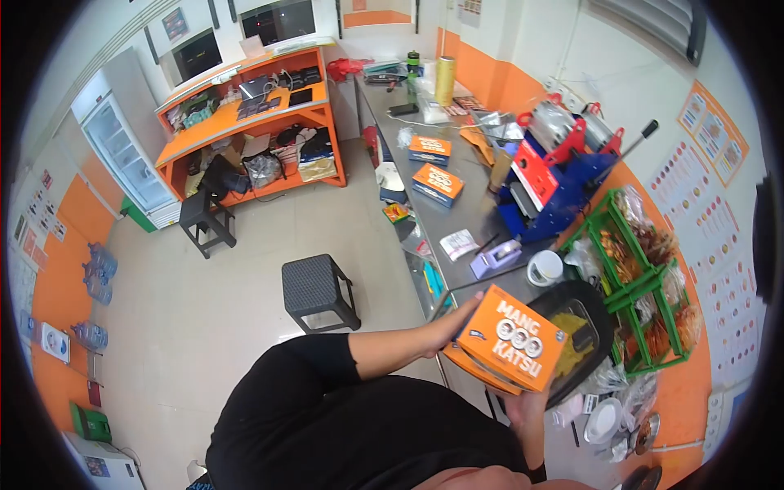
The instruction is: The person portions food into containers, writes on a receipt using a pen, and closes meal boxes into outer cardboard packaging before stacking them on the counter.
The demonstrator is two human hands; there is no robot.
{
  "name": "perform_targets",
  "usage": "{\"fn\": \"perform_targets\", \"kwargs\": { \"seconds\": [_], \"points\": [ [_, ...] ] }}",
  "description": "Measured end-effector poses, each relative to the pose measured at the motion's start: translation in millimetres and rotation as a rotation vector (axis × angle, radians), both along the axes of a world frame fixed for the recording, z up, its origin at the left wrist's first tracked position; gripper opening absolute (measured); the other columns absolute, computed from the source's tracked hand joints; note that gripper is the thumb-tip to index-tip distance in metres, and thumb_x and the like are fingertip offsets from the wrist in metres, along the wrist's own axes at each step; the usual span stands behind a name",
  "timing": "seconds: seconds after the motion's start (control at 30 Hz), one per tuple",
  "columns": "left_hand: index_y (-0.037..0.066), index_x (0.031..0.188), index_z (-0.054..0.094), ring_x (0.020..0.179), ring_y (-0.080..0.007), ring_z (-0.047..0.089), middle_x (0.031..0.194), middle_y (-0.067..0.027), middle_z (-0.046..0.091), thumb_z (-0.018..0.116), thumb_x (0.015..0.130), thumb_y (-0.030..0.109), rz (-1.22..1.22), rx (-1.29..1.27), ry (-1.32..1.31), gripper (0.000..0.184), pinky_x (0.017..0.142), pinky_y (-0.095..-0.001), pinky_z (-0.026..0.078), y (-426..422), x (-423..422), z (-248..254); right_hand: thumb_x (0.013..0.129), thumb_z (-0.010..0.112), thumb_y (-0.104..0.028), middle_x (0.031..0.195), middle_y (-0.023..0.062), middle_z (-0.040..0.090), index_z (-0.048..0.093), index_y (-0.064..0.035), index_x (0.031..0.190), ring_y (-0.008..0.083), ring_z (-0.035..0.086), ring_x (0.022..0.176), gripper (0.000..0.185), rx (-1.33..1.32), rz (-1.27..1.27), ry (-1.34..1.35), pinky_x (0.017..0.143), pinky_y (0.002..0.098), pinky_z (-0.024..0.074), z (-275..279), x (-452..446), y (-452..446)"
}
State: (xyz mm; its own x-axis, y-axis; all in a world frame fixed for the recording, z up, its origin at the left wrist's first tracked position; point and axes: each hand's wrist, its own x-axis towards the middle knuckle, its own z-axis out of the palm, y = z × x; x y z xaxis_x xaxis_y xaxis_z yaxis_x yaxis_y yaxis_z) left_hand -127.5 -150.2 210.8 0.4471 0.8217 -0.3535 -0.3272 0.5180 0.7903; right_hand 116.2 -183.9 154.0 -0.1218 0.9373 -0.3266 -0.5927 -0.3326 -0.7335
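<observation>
An orange takeout box (523, 339) printed "MANG KATSU" is held up in front of my body, with a second orange box (478, 367) partly visible right under it. My left hand (451, 328) grips the left side of the boxes, its fingers partly hidden behind them. At their lower right edge, my right hand (527, 404) supports them from below; most of its fingers are covered. Just beyond the boxes lies a black tray (600, 314) with yellow shreds in it. Two similar orange boxes, one nearer (438, 181) and one farther (430, 147), sit on the steel counter (469, 282).
A blue sealing machine (543, 200) with a lever stands at the wall. Green crates (625, 286) of packaged food line the counter's right side. A purple tape dispenser (496, 258) and a white cup (545, 268) are nearby. Dark stools (314, 286) stand on the floor.
</observation>
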Motion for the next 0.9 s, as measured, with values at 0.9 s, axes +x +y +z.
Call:
{"fn": "perform_targets", "kwargs": {
  "seconds": [0.9],
  "points": [
    [0.012,0.147,0.038,0.130,-0.0243,0.049,0.145,-0.0101,0.047,0.030,0.089,0.077,0.304,-0.052,0.125,0.088,0.106,-0.0388,0.040,392.6,-287.1,-67.1,0.083,0.025,-0.085,0.139,0.0116,0.051,0.039,-0.0246,0.144,0.0374,0.051,0.121,0.087,-0.125,0.433,-0.156,0.083,0.0612,0.0408,-45.4,-298.2,443.9]
  ]
}}
